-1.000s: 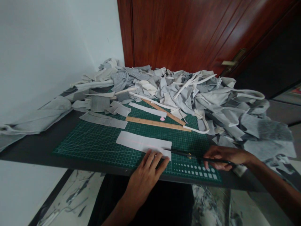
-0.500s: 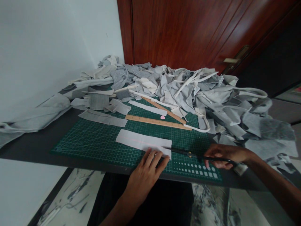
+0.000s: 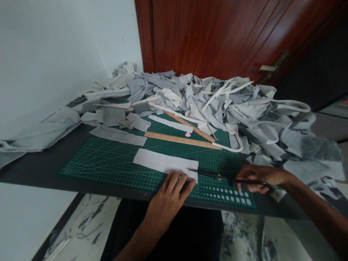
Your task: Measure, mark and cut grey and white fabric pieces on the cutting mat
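Note:
A white fabric strip (image 3: 156, 159) with a faint pink line lies flat on the green cutting mat (image 3: 108, 166). My left hand (image 3: 171, 197) rests its fingers, spread and laid down, on the near right part of the strip. In my right hand (image 3: 255, 177) are black scissors (image 3: 219, 177), fingers wrapped round the handles. The blades point left and reach in from the strip's right end, so part of the cloth lies to either side of them. How far apart the blades stand is hard to make out.
Two wooden rulers (image 3: 182, 140) lie beyond the strip, near a pink piece of chalk (image 3: 187, 134) and a narrow white strip (image 3: 170, 123). A grey strip (image 3: 118, 135) is at left. Heaped grey and white fabric scraps (image 3: 206, 105) fill the table's back and right, before a wooden door (image 3: 212, 40).

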`<state>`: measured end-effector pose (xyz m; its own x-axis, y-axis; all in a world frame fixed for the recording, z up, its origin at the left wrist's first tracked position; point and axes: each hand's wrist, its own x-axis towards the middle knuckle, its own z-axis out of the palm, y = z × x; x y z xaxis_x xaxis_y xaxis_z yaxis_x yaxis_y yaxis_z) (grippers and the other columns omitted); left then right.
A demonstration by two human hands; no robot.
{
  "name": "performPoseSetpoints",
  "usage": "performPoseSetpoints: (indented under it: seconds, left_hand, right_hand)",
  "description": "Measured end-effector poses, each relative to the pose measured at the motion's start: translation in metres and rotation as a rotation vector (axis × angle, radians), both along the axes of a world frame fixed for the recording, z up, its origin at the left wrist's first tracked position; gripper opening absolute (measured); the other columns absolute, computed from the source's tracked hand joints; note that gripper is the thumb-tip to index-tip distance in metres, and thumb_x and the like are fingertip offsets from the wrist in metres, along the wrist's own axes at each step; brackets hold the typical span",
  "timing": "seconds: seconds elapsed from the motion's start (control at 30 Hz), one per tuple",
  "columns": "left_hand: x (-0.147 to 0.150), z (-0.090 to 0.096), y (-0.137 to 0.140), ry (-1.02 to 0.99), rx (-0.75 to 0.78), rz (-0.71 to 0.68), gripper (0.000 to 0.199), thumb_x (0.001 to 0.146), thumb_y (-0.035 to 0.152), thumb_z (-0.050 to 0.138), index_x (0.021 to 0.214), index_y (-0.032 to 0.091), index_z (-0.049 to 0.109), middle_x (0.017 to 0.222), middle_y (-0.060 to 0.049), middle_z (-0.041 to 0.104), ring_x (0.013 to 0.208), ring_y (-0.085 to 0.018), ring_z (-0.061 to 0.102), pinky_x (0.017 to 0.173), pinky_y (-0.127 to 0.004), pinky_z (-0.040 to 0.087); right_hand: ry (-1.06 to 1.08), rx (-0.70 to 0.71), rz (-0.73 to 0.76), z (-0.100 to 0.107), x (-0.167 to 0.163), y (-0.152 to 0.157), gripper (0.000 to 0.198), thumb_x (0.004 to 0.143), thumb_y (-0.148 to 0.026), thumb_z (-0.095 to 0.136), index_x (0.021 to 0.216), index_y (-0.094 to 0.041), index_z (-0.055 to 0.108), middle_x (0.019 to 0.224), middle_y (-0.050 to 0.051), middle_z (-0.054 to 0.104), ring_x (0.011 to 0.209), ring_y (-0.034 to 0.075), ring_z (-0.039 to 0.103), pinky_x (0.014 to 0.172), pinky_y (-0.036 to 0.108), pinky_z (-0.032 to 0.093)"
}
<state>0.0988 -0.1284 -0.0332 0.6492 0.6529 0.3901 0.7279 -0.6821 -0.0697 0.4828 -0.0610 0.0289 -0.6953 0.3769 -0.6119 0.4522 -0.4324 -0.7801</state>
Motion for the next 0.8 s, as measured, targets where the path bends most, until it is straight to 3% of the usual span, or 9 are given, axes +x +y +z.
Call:
performPoseSetpoints:
  seconds: [0.27, 0.8]
  left_hand:
    - [0.0006, 0.0009, -0.0004, -0.009, -0.010, 0.003, 0.052, 0.100, 0.014, 0.060, 0.151, 0.025, 0.054, 0.139, -0.006, 0.062, 0.134, -0.026, 0.056, 0.117, -0.044, 0.050]
    - [0.0001, 0.0029, -0.0008, 0.008, -0.015, 0.005, 0.053, 0.100, 0.014, 0.060, 0.151, 0.025, 0.054, 0.140, -0.006, 0.061, 0.135, -0.026, 0.055, 0.117, -0.044, 0.049]
  right_hand:
    - [0.039, 0.013, 0.005, -0.0016, -0.0006, 0.0004, 0.076, 0.080, -0.079, 0.071, 0.103, -0.006, 0.077, 0.056, -0.005, 0.046, 0.039, 0.004, 0.032, 0.033, 0.016, 0.024]
    - [0.062, 0.005, -0.013, -0.0016, -0.0014, -0.0003, 0.074, 0.082, -0.078, 0.071, 0.101, -0.007, 0.077, 0.058, -0.005, 0.045, 0.039, 0.003, 0.030, 0.033, 0.014, 0.024]
